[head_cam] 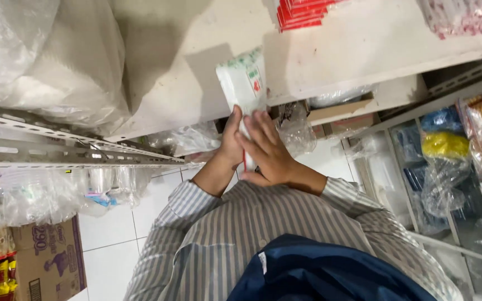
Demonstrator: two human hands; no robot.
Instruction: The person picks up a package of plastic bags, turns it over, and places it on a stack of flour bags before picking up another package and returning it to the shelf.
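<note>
1. One white plastic packet [245,89] with green and red print, held in the grip of two hands: left hand [231,146], right hand [268,151]
2. One stack of red-and-white packets [302,12] on the shelf [364,50] above the grip
3. One cardboard box [51,262] on the floor, far left below the grip
4. One yellow bundle [444,144] right of the grip
</note>
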